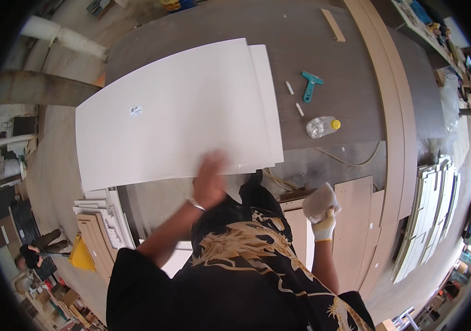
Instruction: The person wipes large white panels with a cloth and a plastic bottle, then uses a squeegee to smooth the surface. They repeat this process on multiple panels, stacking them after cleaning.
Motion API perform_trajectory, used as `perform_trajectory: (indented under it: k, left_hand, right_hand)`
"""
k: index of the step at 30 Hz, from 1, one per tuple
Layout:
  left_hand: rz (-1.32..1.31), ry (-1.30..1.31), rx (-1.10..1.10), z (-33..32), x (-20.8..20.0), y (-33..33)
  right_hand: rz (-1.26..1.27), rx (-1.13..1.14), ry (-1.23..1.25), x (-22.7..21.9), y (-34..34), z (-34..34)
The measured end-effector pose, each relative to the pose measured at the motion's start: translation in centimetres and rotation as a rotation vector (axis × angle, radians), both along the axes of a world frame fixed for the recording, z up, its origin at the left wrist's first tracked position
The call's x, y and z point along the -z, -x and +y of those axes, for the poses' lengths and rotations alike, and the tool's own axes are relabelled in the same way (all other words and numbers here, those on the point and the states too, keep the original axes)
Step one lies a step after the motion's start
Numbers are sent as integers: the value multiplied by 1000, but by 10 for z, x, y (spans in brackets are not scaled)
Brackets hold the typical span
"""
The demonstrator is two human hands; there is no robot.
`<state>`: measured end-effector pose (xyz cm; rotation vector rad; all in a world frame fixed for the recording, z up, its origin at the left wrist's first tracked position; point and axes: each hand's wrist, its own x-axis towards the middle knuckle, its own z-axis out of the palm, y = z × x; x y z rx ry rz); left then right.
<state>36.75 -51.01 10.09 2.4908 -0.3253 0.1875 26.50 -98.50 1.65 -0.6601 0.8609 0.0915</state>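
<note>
White panel (175, 110) under blurred left hand (209, 179) (grip unclear), gloved right hand (322, 208) fisted on nothing visible.

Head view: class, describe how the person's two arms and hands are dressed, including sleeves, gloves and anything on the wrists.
The left hand is bare and motion-blurred, with a thin silvery bracelet at the wrist. The right hand wears a white knit work glove with a yellowish cuff. Both forearms are uncovered below the short, wide sleeves of a black shirt printed with a gold dragon-like pattern.
</note>
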Motion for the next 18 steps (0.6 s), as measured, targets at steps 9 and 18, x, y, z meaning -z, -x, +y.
perform_trajectory:
  k: [9, 18]
  left_hand:
    - [394, -595, -307, 249, -14, 53]
    - [216, -604, -243, 258, 24, 63]
  right_hand:
    - [-82, -88, 30, 26, -30, 70]
    - [53, -82, 20, 65, 67, 161]
